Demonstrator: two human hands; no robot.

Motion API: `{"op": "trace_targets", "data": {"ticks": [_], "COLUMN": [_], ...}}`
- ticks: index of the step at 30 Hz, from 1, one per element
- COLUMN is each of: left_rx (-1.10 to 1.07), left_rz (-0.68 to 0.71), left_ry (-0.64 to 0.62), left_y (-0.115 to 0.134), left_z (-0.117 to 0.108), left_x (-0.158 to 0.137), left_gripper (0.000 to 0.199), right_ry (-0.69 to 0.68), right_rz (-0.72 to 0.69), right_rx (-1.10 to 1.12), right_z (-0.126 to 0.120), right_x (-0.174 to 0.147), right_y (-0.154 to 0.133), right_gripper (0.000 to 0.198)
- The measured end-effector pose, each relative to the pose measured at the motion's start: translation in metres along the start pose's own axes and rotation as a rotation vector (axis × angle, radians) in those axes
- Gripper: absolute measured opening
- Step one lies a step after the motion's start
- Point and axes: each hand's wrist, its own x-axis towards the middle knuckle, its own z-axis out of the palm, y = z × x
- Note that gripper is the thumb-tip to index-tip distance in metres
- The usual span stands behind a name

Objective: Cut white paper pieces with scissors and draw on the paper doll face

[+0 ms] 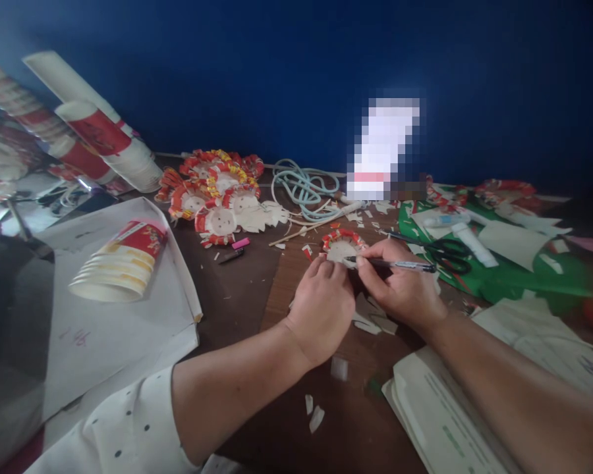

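My right hand [400,280] grips a black-and-clear pen [411,266], its tip touching the white middle of a small paper-cup craft [343,250] with a curled red rim. Fingers of my left hand [323,303] are bent over the near edge of this craft, pressing it against the brown table; their tips are partly hidden. Paper scraps [368,322] lie just under my hands. To the left rests a pile of similar red and yellow rimmed crafts [217,217], some with small faces drawn on their white middles.
Stacked paper cups [141,253] lie on a white box lid [178,289] at left, with more cup stacks [101,135] behind. Pale blue cable [306,187] is coiled at the back. Black scissors [449,253] and a glue stick [474,243] lie right. White bags [439,401] sit front right.
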Motion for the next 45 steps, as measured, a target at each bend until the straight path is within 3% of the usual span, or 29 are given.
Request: {"op": "trace_targets", "data": {"ticks": [45], "left_rx": [0.024], "left_rz": [0.016], "left_ry": [0.022], "left_y": [0.0011], "left_z": [0.0028], "left_x": [-0.0005], "left_gripper": [0.034], "right_ry": [-0.046], "right_rz": [0.008], "right_rx": [-0.019], "right_z": [0.0007], "right_x": [0.0004], "right_y": [-0.0041], "right_gripper": [0.011]}}
